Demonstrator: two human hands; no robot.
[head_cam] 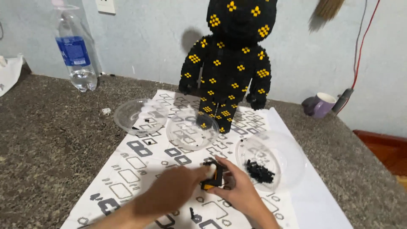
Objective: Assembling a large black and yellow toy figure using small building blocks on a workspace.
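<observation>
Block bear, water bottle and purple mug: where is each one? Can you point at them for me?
Block bear [231, 68], head view, on its black chest with yellow spots.
Water bottle [75, 53], head view, on its blue label.
Purple mug [323, 104], head view, on its side wall.

— What carries it all?
— A dark speckled stone table [51, 140], filling the lower frame.
— And lying directly on it?
— A white printed instruction sheet [140, 169] at centre, a clear plastic water bottle [78, 55] upper left, a purple ceramic mug [320, 104] at right, a white crumpled bag [9, 72] at the far left edge.
</observation>
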